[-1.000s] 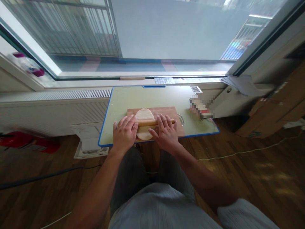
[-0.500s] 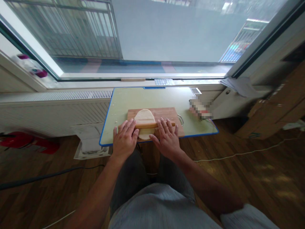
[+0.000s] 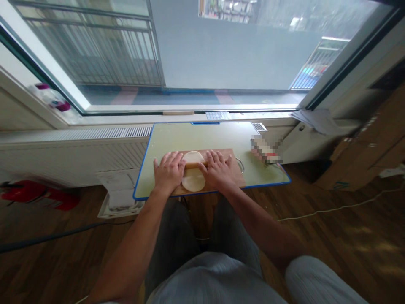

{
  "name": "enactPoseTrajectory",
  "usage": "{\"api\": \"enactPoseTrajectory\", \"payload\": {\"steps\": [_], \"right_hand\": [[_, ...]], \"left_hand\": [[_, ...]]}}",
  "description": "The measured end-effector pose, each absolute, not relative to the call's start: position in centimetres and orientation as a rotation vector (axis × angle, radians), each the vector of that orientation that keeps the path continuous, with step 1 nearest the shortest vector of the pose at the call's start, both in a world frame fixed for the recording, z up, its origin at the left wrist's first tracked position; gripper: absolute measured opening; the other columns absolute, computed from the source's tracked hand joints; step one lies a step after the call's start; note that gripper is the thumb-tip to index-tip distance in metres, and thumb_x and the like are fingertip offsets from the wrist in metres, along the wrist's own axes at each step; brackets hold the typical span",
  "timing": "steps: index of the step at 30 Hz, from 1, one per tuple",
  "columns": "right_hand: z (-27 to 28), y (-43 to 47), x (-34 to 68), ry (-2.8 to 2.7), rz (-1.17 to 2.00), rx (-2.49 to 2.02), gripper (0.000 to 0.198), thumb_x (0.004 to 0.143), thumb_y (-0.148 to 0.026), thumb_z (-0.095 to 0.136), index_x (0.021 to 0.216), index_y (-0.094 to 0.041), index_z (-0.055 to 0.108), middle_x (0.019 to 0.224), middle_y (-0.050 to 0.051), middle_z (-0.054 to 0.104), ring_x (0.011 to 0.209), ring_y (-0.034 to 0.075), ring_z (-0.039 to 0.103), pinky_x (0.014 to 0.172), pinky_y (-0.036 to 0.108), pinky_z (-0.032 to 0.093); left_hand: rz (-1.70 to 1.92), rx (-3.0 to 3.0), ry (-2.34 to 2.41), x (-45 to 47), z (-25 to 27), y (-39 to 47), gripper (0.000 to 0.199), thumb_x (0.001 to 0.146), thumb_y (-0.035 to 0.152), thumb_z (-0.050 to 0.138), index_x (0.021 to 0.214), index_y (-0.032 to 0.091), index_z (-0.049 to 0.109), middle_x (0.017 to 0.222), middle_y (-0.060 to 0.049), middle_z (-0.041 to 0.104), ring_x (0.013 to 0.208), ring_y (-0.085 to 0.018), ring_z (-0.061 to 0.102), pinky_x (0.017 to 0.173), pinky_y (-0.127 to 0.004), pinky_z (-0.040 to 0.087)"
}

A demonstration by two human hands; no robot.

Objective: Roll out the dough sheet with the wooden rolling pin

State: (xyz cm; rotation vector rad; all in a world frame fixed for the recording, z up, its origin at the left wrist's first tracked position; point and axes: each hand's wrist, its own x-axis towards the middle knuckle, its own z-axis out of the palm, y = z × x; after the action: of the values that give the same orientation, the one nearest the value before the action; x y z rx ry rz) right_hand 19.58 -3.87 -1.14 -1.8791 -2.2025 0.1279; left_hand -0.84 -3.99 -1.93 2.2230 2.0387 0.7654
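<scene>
On a wooden cutting board lies a flat, pale round of dough. A wooden rolling pin runs crosswise over it, so dough shows on both sides. My left hand is closed over the pin's left end, fingers pointing to the window. Over the right end my right hand is closed likewise, its thumb near the dough. Both hands hide the pin's ends.
The board rests on a light green, blue-edged table below the window. A blurred-out object sits at its right side. A red fire extinguisher is at left, a cardboard box at right.
Both hands and the rolling pin have moved forward across the dough, toward the window. More dough shows on my side of the pin. The view has tilted up slightly.
</scene>
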Motion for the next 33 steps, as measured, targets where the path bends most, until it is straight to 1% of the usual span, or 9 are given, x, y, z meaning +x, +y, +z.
{"api": "enactPoseTrajectory", "payload": {"steps": [2, 5, 10, 12, 17, 24, 27, 30, 33], "right_hand": [[-1.0, -3.1, 19.5, -2.208, 0.145, -1.873, 0.073, 0.115, -0.063, 0.032, 0.17, -0.016, 0.042, 0.176, 0.015, 0.041, 0.165, 0.037, 0.031, 0.133, 0.072, 0.006], [-0.7, -2.3, 19.5, -2.215, 0.122, -1.84, 0.07, 0.115, -0.063, 0.031, 0.164, -0.017, 0.05, 0.172, 0.015, 0.048, 0.161, 0.038, 0.036, 0.133, 0.07, 0.012], [0.1, -0.7, 19.4, -2.282, 0.064, -1.794, 0.065, 0.115, -0.064, 0.026, 0.145, -0.023, 0.067, 0.153, 0.015, 0.065, 0.147, 0.036, 0.048, 0.126, 0.061, 0.024], [0.2, 0.0, 19.3, -2.272, 0.049, -1.823, 0.066, 0.115, -0.065, 0.024, 0.14, -0.022, 0.069, 0.148, 0.015, 0.068, 0.141, 0.035, 0.05, 0.123, 0.06, 0.027], [0.2, 1.1, 19.0, -2.252, 0.022, -1.852, 0.063, 0.115, -0.063, 0.03, 0.138, -0.021, 0.069, 0.146, 0.014, 0.07, 0.138, 0.035, 0.052, 0.121, 0.058, 0.029], [0.1, -0.5, 19.3, -2.26, 0.01, -1.799, 0.063, 0.116, -0.063, 0.027, 0.128, -0.021, 0.073, 0.136, 0.013, 0.073, 0.133, 0.033, 0.054, 0.117, 0.052, 0.033], [-0.1, -1.4, 19.6, -2.249, 0.034, -1.771, 0.059, 0.116, -0.061, 0.031, 0.135, -0.021, 0.071, 0.143, 0.012, 0.071, 0.137, 0.033, 0.053, 0.121, 0.053, 0.031], [-0.8, -2.3, 19.7, -2.208, 0.051, -1.784, 0.059, 0.115, -0.06, 0.038, 0.151, -0.019, 0.062, 0.16, 0.012, 0.061, 0.15, 0.034, 0.047, 0.127, 0.057, 0.026], [-1.6, -3.7, 19.9, -2.179, 0.065, -1.776, 0.065, 0.114, -0.061, 0.04, 0.161, -0.018, 0.053, 0.169, 0.014, 0.052, 0.158, 0.035, 0.041, 0.131, 0.061, 0.021]], "left_hand": [[0.763, 2.22, 2.051, -0.9, -1.9, -3.2, 0.05, 0.111, 0.046, 0.038, 0.145, 0.03, 0.071, 0.161, -0.009, 0.062, 0.153, -0.036, 0.051, 0.13, -0.073, 0.022], [0.746, 2.206, 2.079, -0.8, -1.7, -2.1, 0.048, 0.11, 0.045, 0.039, 0.141, 0.03, 0.073, 0.16, -0.009, 0.064, 0.151, -0.036, 0.053, 0.13, -0.073, 0.022], [0.645, 2.191, 2.127, -0.7, -1.2, -0.4, 0.047, 0.11, 0.043, 0.039, 0.137, 0.029, 0.075, 0.159, -0.009, 0.065, 0.147, -0.034, 0.055, 0.129, -0.071, 0.024], [0.607, 2.179, 2.14, -0.7, -0.9, 0.3, 0.047, 0.11, 0.043, 0.039, 0.136, 0.029, 0.076, 0.158, -0.009, 0.065, 0.145, -0.033, 0.057, 0.127, -0.067, 0.029], [0.544, 2.174, 2.141, -0.7, -0.6, 1.6, 0.048, 0.109, 0.042, 0.039, 0.135, 0.028, 0.077, 0.156, -0.009, 0.067, 0.14, -0.035, 0.06, 0.119, -0.062, 0.039], [0.588, 2.24, 2.121, -0.8, -1.0, 0.3, 0.049, 0.109, 0.041, 0.038, 0.134, 0.025, 0.077, 0.153, -0.011, 0.069, 0.139, -0.035, 0.062, 0.119, -0.062, 0.039], [0.622, 2.252, 2.101, -0.8, -1.1, -0.7, 0.049, 0.11, 0.041, 0.038, 0.134, 0.024, 0.077, 0.153, -0.011, 0.069, 0.142, -0.035, 0.061, 0.12, -0.062, 0.038], [0.676, 2.282, 2.068, -0.9, -1.4, -1.8, 0.049, 0.11, 0.041, 0.038, 0.135, 0.023, 0.076, 0.152, -0.011, 0.07, 0.143, -0.034, 0.06, 0.12, -0.061, 0.039], [0.745, 2.317, 2.006, -1.2, -1.9, -2.9, 0.051, 0.11, 0.044, 0.037, 0.139, 0.022, 0.074, 0.152, -0.012, 0.07, 0.145, -0.034, 0.059, 0.119, -0.058, 0.043]]}}
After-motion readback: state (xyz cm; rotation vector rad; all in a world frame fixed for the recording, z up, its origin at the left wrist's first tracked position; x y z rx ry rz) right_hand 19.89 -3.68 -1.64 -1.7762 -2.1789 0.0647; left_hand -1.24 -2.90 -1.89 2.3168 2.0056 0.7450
